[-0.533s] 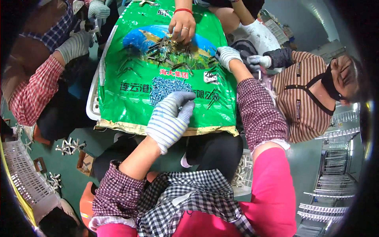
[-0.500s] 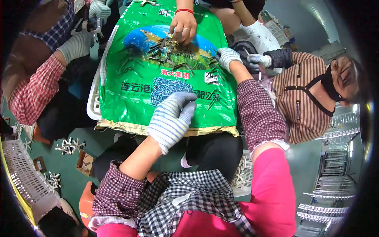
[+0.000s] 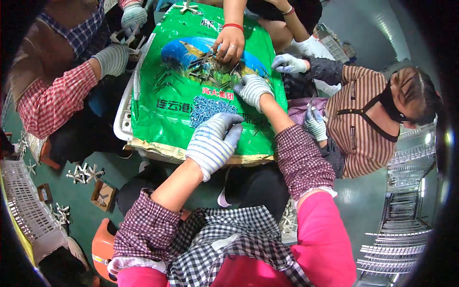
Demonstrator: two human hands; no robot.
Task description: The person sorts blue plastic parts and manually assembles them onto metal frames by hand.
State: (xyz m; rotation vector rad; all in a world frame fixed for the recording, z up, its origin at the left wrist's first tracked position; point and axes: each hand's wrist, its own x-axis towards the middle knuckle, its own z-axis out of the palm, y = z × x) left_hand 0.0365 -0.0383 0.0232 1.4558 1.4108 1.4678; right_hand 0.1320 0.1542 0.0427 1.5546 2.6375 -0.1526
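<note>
My left hand (image 3: pixel 213 146), in a white and blue striped glove, is curled at the near edge of a pile of small blue screws (image 3: pixel 206 109). Thumb and forefinger bend toward each other; what they hold, if anything, is hidden. Further right, my right hand (image 3: pixel 254 93), gloved alike, hovers low above the sheet, its bent fingers slightly apart and nothing visible in them. Just beyond it lie thin dark metal pieces (image 3: pixel 203 71) in a loose heap. Another person's bare hand (image 3: pixel 230 44) reaches into that heap. All this lies on a green printed sack (image 3: pixel 177 126).
At left a person's gloved hand (image 3: pixel 112 60) handles a metal bracket. On the right, a co-worker in a striped top (image 3: pixel 366 105) has both gloved hands near the sack. White crates (image 3: pixel 31 205), pale cross-shaped parts (image 3: pixel 83 173) and an orange stool (image 3: pixel 103 246) stand low around me.
My right hand has moved left from the sack's right edge to beside the dark pieces. My left hand stays by the screws. The co-worker's hands at right have moved apart.
</note>
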